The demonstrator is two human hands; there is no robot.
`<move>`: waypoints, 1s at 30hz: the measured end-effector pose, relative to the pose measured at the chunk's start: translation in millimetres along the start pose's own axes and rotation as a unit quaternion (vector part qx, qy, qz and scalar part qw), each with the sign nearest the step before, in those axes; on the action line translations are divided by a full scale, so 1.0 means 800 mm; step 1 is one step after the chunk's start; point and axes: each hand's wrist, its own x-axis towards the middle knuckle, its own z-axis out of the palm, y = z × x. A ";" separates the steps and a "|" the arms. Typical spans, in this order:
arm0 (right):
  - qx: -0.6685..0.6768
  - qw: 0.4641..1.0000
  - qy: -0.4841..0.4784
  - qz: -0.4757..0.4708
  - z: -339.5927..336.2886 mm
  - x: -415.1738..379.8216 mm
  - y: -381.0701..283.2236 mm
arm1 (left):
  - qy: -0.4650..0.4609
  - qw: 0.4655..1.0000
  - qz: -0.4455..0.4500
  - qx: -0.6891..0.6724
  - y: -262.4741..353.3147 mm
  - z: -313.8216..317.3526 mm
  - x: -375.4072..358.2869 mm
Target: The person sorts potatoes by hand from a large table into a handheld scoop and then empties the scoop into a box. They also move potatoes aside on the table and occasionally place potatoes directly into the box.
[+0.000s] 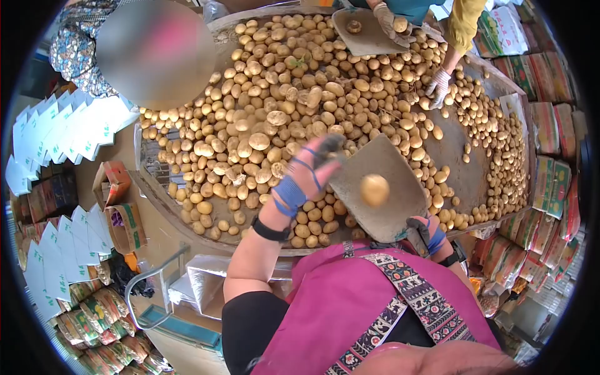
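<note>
Two scoops are counted: a near scoop with one potato, blurred, seen over its tray, and a far scoop with another potato on it. The heaped potatoes are too many to be counted! They are spread across a wide, rimmed table, its dusty surface bared at the right. Two open cardboard boxes are seen on the left, and printed packages are stacked along the right. The near scoop is gripped at its near end by the right hand. The left hand is held loosely open, blurred, above the heap; the single potato is framed between both hands, whether airborne or resting cannot be told.
</note>
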 end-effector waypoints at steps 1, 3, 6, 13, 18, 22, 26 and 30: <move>-0.013 1.000 -0.010 -0.012 -0.002 0.003 -0.002 | 0.102 0.988 0.053 0.104 -0.019 -0.021 0.012; 0.176 0.979 0.028 0.103 -0.003 0.002 0.008 | 0.193 0.825 0.050 0.529 -0.037 -0.078 0.018; 0.035 0.999 0.033 0.023 -0.015 -0.016 0.047 | 0.130 0.731 -0.059 0.667 -0.088 -0.131 0.009; 0.222 0.967 0.039 0.116 -0.007 0.009 0.018 | 0.143 0.955 -0.042 0.256 -0.054 -0.126 0.015; -0.039 0.995 -0.028 -0.086 -0.004 0.021 0.003 | 0.086 0.958 -0.053 0.269 -0.042 -0.098 0.054; 0.287 0.945 0.023 0.156 0.016 0.031 -0.047 | 0.105 0.764 -0.025 0.636 -0.080 -0.117 0.084; 0.317 0.933 0.052 0.161 0.018 0.023 -0.055 | 0.088 0.745 -0.101 0.653 -0.092 -0.127 0.092; 0.182 0.971 0.018 0.151 0.000 0.011 -0.005 | 0.169 0.942 -0.054 0.285 -0.077 -0.114 0.072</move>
